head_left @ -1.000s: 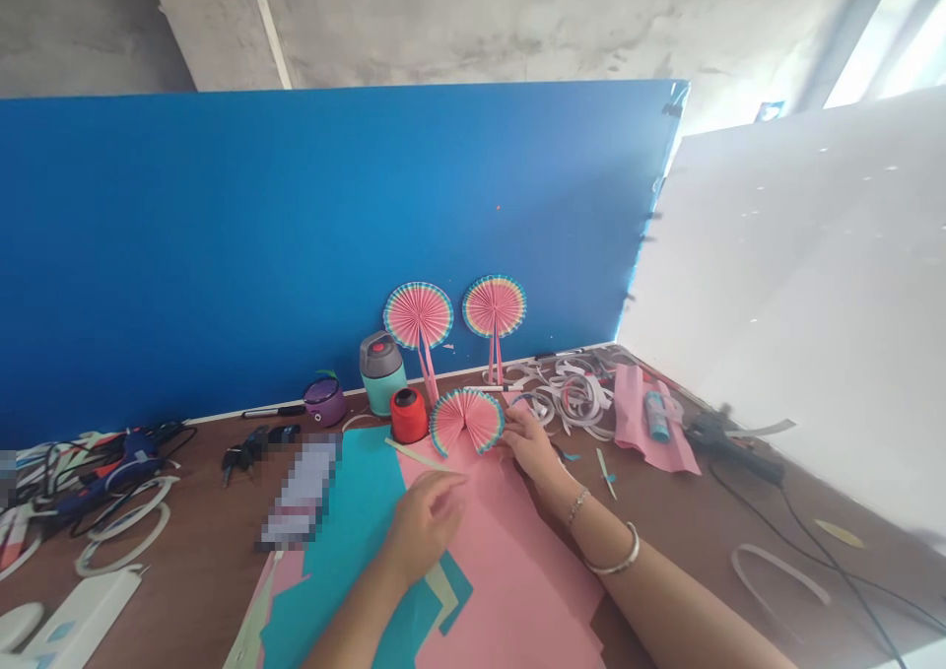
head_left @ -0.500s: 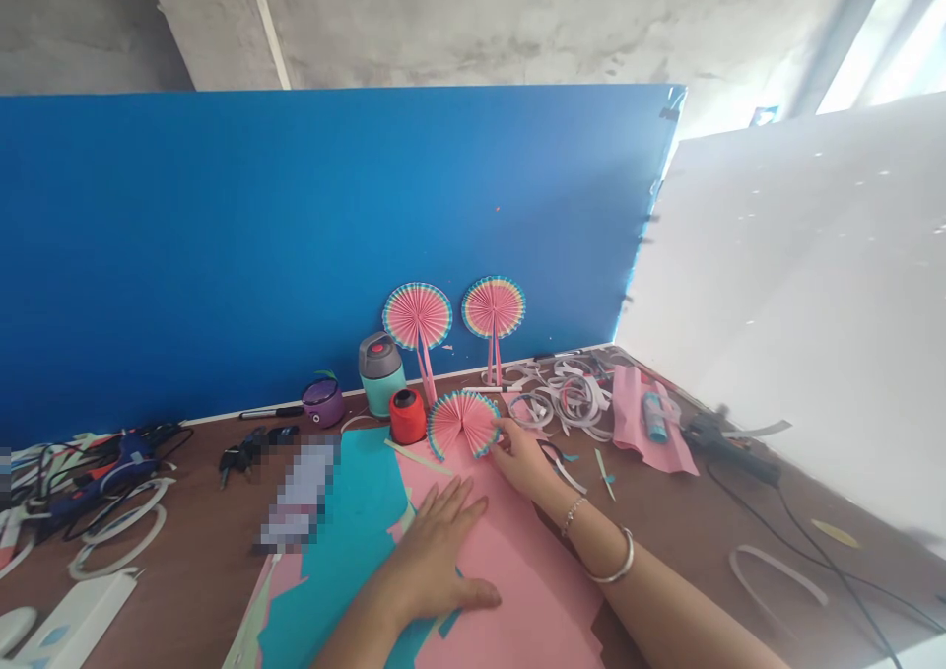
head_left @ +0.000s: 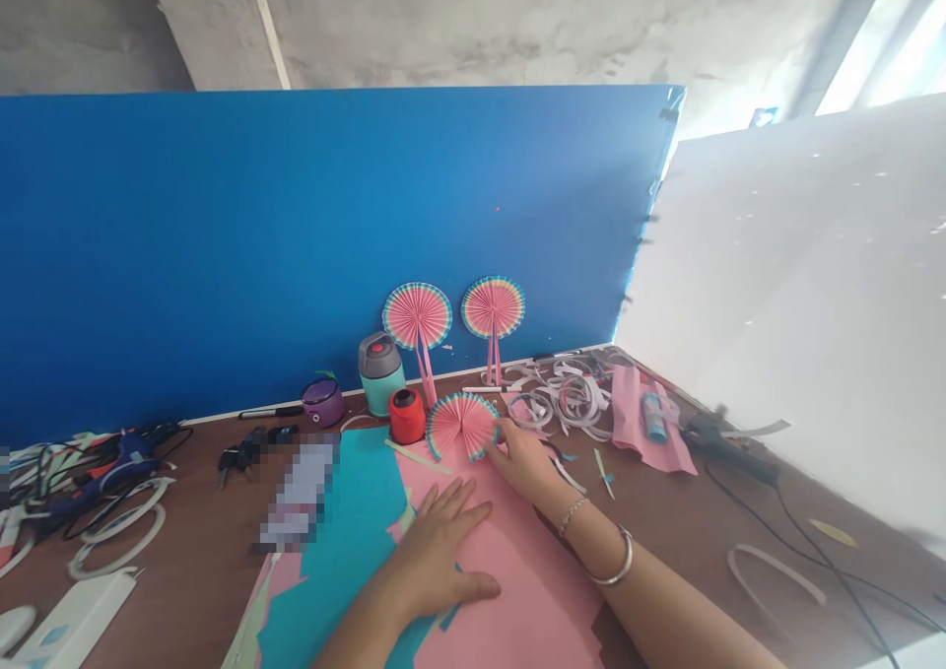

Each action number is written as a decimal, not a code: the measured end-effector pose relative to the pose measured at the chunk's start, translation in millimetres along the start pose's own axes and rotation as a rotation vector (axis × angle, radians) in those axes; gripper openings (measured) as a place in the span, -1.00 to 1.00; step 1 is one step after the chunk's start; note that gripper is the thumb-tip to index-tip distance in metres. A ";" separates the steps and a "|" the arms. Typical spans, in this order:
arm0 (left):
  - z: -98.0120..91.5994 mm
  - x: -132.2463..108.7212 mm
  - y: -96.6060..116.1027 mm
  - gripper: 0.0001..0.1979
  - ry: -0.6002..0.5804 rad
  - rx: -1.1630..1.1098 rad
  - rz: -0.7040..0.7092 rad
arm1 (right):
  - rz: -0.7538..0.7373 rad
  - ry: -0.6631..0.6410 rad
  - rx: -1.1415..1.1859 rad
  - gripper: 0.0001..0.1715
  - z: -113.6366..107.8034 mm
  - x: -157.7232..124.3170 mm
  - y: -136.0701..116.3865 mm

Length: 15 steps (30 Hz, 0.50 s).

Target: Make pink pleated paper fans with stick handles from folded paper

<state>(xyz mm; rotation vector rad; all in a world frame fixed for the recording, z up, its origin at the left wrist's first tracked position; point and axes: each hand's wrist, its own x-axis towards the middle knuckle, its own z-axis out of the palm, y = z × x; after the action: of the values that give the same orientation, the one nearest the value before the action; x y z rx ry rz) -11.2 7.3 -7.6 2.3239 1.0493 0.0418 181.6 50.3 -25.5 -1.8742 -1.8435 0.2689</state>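
Observation:
A pleated paper fan (head_left: 459, 423), pink with a blue-and-cream edge, is spread partway open at the far end of the pink paper sheet (head_left: 524, 570). My right hand (head_left: 521, 459) pinches its right edge between thumb and fingers. My left hand (head_left: 443, 551) lies flat with fingers spread, over the pink sheet and the teal paper (head_left: 355, 511) beside it. Behind, one round pink fan (head_left: 418, 315) and another round fan (head_left: 494, 307) lean upright against the blue panel, with pink strips hanging as handles.
Near the fan stand a red spool (head_left: 407, 416), a teal flask (head_left: 382, 383) and a purple pot (head_left: 323, 403). Curled paper strips (head_left: 573, 398) and a glue stick (head_left: 654, 418) on pink paper lie right. A blue glue gun (head_left: 125, 457) and cords are left. A blue panel (head_left: 222, 255) closes the back.
Almost nothing differs. The fan and my right hand have shifted very slightly; my left hand stays flat in the same place.

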 end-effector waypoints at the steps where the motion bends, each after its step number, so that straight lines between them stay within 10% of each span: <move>1: 0.3 0.3 -0.1 -0.17 -0.002 0.003 -0.003 | 0.006 -0.013 -0.028 -0.66 -1.3 -0.7 -1.3; 15: 9.8 3.3 -13.3 -0.20 0.041 -0.004 0.037 | 0.319 0.052 -0.394 -0.73 -47.9 -3.1 9.0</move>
<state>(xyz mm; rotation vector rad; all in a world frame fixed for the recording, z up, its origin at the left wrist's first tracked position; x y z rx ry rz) -15.4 11.7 -23.3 2.3480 1.0249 0.1057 211.9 37.7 10.8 -2.4208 -1.6450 -0.0447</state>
